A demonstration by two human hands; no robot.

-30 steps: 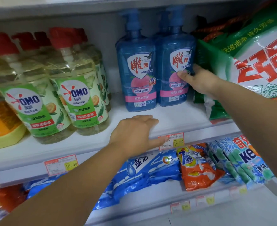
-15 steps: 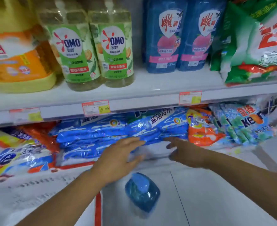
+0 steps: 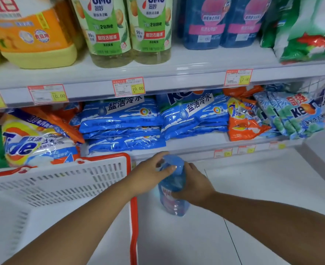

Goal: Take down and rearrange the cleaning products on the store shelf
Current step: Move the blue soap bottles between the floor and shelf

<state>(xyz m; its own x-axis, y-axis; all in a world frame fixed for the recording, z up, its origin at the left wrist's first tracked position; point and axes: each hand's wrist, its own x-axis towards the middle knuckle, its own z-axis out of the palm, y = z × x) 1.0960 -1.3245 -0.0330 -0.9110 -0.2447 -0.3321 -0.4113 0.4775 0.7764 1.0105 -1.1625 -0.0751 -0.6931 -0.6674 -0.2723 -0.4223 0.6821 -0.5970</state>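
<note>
A blue pump bottle [image 3: 174,204] of dish soap stands on the white floor in front of the lowest shelf. My left hand [image 3: 150,175] grips its pump head from the left. My right hand [image 3: 193,185] wraps around its neck and shoulder from the right. On the upper shelf [image 3: 196,72] stand two more blue bottles [image 3: 221,23], two green-labelled OMO bottles [image 3: 127,31] and an orange-yellow jug [image 3: 33,35]. Their tops are cut off by the frame.
A white basket [image 3: 66,180] with a red rim sits on the floor at the left, close to my left arm. The lower shelf holds blue detergent bags [image 3: 123,123], orange bags [image 3: 242,121], a Tide bag [image 3: 35,144] and Keon bags [image 3: 295,115]. A green-white bag [image 3: 311,35] lies top right.
My view has dropped from the upper shelf toward the floor. Both hands came down from the shelf and closed on the blue bottle on the floor.
</note>
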